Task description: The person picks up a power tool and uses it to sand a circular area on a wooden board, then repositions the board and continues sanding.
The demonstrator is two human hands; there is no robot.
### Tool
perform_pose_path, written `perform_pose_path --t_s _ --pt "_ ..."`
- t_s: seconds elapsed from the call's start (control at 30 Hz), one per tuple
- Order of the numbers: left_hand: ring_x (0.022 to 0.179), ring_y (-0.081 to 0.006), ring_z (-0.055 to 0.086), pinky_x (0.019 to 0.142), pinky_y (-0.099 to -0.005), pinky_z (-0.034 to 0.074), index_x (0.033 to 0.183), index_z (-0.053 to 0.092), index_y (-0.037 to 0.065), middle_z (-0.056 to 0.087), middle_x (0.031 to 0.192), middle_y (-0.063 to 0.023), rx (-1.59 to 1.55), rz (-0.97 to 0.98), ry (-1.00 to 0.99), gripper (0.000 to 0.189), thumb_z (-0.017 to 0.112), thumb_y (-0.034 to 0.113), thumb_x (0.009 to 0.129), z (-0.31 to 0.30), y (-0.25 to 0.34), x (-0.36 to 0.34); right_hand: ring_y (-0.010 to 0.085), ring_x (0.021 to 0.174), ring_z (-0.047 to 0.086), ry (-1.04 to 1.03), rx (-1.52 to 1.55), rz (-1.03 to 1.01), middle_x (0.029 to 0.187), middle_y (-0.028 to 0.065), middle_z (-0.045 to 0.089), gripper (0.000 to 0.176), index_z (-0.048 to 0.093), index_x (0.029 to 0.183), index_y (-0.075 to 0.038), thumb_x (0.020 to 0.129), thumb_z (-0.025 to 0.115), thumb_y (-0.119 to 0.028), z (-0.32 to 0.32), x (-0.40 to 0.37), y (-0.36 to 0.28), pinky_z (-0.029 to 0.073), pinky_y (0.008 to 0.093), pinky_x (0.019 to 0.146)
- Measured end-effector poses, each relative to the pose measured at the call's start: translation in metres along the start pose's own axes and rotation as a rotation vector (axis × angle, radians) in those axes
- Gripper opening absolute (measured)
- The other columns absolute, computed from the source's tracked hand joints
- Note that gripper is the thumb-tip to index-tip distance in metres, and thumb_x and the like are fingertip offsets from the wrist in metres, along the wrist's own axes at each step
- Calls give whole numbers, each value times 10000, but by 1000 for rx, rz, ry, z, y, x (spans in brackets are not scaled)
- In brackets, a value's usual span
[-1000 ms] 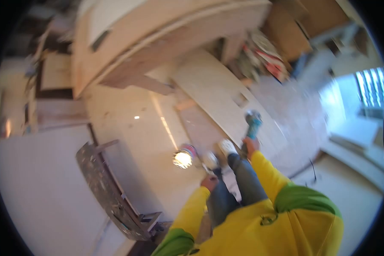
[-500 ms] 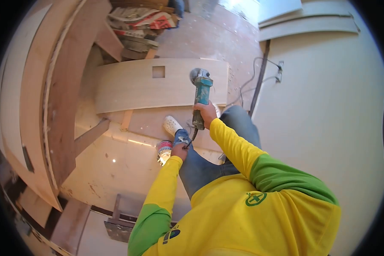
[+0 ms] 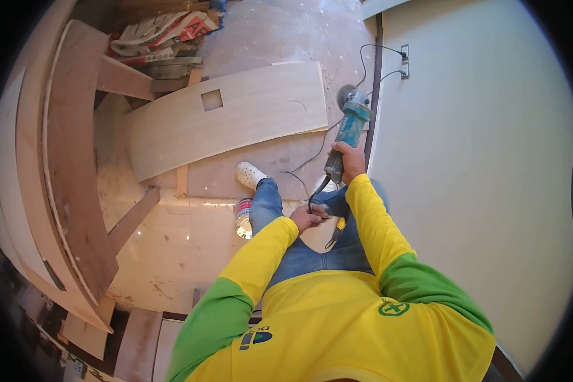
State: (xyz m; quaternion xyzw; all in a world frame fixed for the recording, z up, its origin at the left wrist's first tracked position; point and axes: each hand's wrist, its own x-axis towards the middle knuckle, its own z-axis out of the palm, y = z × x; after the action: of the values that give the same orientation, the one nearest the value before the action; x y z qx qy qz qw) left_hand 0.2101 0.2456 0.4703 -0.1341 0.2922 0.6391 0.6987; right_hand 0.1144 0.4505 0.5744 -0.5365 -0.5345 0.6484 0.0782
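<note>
My right hand [image 3: 350, 160] is wrapped round the body of a teal angle grinder [image 3: 350, 130], whose disc end points away from me, near the foot of the wall. From its rear end the black power cord [image 3: 318, 190] curves down to my left hand [image 3: 309, 216]. My left hand is closed around the cord over my lap; its fingertips are partly hard to make out. Just beside it, between my thighs, are a pale flat surface and a small yellow item [image 3: 341, 224] with a dark loop. An open tin can [image 3: 243, 219] stands left of my leg.
A pale plywood panel [image 3: 261, 114] with a square cutout lies ahead of me. Wooden framing [image 3: 76, 146] rises at left, with crumpled paper sacks [image 3: 165, 35] behind. Cords run to an outlet [image 3: 405, 62] on the right-hand pale wall [image 3: 477, 159].
The grinder and my right hand have swung to the right, off the plywood panel towards the wall. My left hand has moved right, from beside my leg to over my lap.
</note>
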Motion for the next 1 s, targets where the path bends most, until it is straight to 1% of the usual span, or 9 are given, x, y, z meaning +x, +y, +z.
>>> perform_pose_path --t_s 0.17,0.33,0.43,0.5,0.63,0.77,0.83,0.9,1.0 --pt "977 -253 683 864 -350 554 1121 603 45 701 1086 -141 -172 -218 -155 273 587 -31 859 -15 4 6 172 706 598 107 51 -127 857 56 606 373 561 1040 -31 712 728 -91 -12 12 18 513 321 642" --pt "923 -208 666 873 -316 517 1086 671 46 702 1054 -85 977 115 287 210 604 140 911 -100 11 39 169 736 605 155 30 -166 881 58 609 406 558 1056 -19 699 739 -89 -24 47 56 518 316 694" --pt "966 -192 665 904 -313 503 1134 675 62 706 1056 -85 1061 151 188 265 618 171 899 -135 27 53 168 749 604 161 -72 -235 889 61 610 428 555 1067 -15 694 746 -98 -44 79 91 517 308 715" --pt "1027 -237 671 930 -337 504 1170 669 82 705 1100 -112 1070 88 161 309 633 199 886 -167 21 76 169 754 600 178 -99 -242 900 62 613 438 554 1073 -13 691 750 -101 -52 98 107 516 305 719" --pt "1201 -335 594 1016 -422 473 1313 587 147 634 1269 -150 1649 -391 188 469 632 249 858 -230 -20 115 171 766 609 213 -47 -220 899 61 613 429 553 1072 -13 696 744 -94 -74 133 160 519 301 724" --pt "1212 -317 598 962 -509 494 1302 585 175 602 1314 -132 2077 -820 -94 406 601 237 901 -260 -66 115 177 759 636 184 118 -95 894 72 619 413 538 1093 -3 723 714 -55 -83 173 199 535 294 703" --pt "1213 -346 578 978 -490 477 1305 585 189 592 1318 -137 2060 -896 -68 438 641 305 887 -297 -111 128 196 724 652 144 435 25 885 83 619 391 527 1098 5 745 691 -34 -86 187 221 552 309 676" --pt "1170 -337 612 954 -483 502 1277 613 162 622 1264 -149 2057 -786 -17 352 553 195 931 -308 -127 127 238 703 675 154 438 6 856 120 641 328 531 1069 16 776 657 -56 -83 191 228 604 354 634" --pt "1106 -336 651 909 -471 535 1215 656 127 652 1203 -166 2062 -737 -298 314 528 147 929 -323 -136 128 227 675 668 108 444 23 814 127 633 313 529 1058 14 789 661 -74 -80 192 227 598 351 622"
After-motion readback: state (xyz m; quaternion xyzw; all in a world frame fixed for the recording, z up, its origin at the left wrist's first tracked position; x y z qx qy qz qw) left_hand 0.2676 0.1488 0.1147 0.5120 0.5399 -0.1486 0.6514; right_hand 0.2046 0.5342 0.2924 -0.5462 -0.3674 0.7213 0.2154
